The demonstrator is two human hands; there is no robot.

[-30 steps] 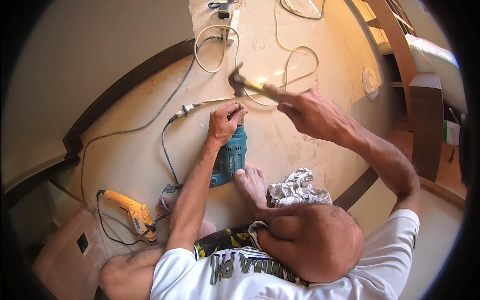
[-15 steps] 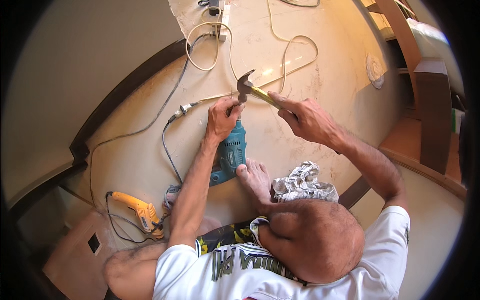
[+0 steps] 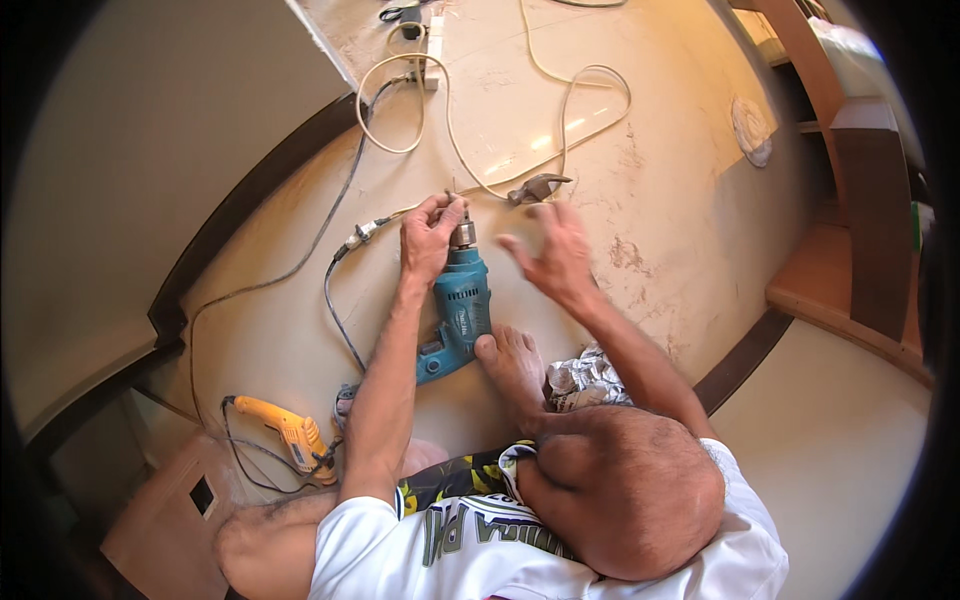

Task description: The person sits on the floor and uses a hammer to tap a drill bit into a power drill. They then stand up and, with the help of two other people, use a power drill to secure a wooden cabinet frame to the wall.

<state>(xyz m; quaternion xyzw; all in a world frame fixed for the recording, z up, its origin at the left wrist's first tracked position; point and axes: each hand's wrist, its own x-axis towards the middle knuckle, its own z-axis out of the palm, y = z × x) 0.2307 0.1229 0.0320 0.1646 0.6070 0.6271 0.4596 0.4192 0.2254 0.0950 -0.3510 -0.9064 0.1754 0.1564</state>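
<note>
A teal corded drill (image 3: 462, 310) lies on the floor, its metal chuck (image 3: 463, 234) facing away from me. My left hand (image 3: 428, 243) is closed in a pinch just beyond the chuck, and the thin tip of a drill bit pokes out past the fingertips. My right hand (image 3: 556, 258) is blurred by motion, its thumb apart from the fingers, and nothing shows in its grasp. Just beyond it rests a claw hammer (image 3: 540, 188) on the floor; its handle is hidden. My bare foot (image 3: 512, 365) stands against the drill's body.
A yellow power tool (image 3: 290, 432) with a dark cord lies at the left. Beyond the drill, a cream extension cord (image 3: 450, 120) loops across the floor to a white power strip (image 3: 435, 50). Crumpled newspaper (image 3: 587, 380) sits beside my foot. Brown wooden shelving (image 3: 868, 220) stands at the right.
The hammer has gone from my right hand, above the chuck, to the floor. My right hand has drawn back toward me, thumb spread. My left hand stays at the chuck end.
</note>
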